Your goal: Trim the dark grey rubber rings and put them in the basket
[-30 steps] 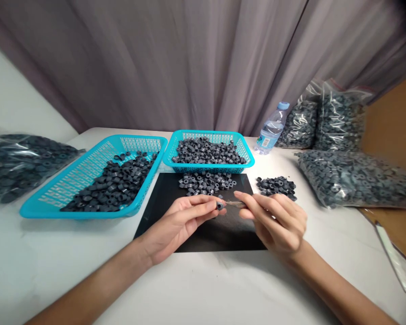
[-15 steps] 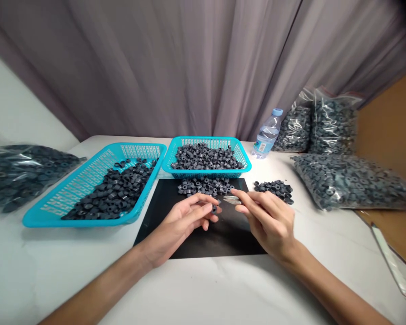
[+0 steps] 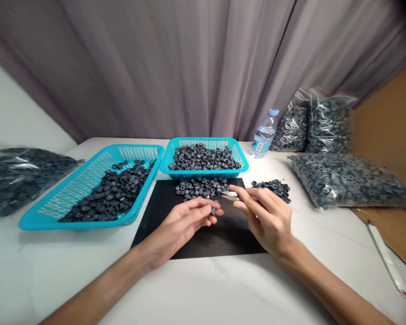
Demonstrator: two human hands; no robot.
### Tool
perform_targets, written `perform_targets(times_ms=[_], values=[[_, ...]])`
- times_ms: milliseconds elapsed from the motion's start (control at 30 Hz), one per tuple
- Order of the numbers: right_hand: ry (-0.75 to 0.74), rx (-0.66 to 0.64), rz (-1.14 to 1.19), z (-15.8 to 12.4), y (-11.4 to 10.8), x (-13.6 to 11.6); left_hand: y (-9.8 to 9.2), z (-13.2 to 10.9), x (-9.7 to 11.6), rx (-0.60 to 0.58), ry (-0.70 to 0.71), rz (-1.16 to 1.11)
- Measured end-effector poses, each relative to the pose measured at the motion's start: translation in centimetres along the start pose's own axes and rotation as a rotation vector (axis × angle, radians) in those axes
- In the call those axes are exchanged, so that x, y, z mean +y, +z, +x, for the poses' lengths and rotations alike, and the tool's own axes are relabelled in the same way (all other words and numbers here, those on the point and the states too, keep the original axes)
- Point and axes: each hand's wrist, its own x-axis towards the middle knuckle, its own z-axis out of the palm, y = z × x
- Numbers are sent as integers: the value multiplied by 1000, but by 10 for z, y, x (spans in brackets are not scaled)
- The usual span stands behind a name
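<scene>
My left hand point(image 3: 182, 223) hovers over a black mat point(image 3: 203, 234) and pinches one small dark grey ring point(image 3: 213, 210) between thumb and fingertips. My right hand point(image 3: 265, 216) is closed on a thin metal blade-like tool point(image 3: 230, 194) whose tip points left, a little apart from the ring. A loose heap of the same grey rings point(image 3: 201, 187) lies on the mat's far edge, just beyond both hands. A smaller heap of rings point(image 3: 272, 188) sits on the white table to the right of my right hand.
Two turquoise baskets hold rings: a large basket point(image 3: 71, 198) at left, a smaller basket point(image 3: 238, 164) behind the mat. A water bottle point(image 3: 264, 134) stands behind. Clear bags of rings point(image 3: 345, 180) lie at right, another bag point(image 3: 16, 174) at far left. A white strip point(image 3: 385, 257) lies near the right edge.
The tool's tip has drawn away from the ring, leaving a gap. Both hands sank slightly toward the mat, and the view shifted a little right.
</scene>
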Motion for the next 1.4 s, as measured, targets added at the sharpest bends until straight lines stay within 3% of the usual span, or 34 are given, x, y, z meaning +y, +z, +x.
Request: perform_targets(times_ms=[533, 700, 800, 967, 1067, 1167, 1267, 1333, 1400], values=[[37, -36, -14, -3, 5, 7, -1, -1, 1, -1, -40, -124], [132, -66, -60, -3, 7, 15, -1, -3, 1, -22, -38, -134], [225, -135, -83, -5, 9, 20, -1, -3, -1, -26, -28, -124], [276, -380, -71, -6, 11, 19, -1, -4, 3, -35, 23, -20], [286, -521, 164, -4, 9, 12, -4, -8, 10, -3, 171, 213], [234, -658, 436, -3, 9, 0, -13, -11, 18, 136, 553, 701], [229, -696, 477, -6, 13, -10, -26, -11, 26, 286, 894, 1257], [213, -705, 453, -9, 16, -15, -38, -10, 33, 399, 959, 1508], [178, -687, 423, -12, 20, -17, -53, -11, 43, 575, 937, 1680]])
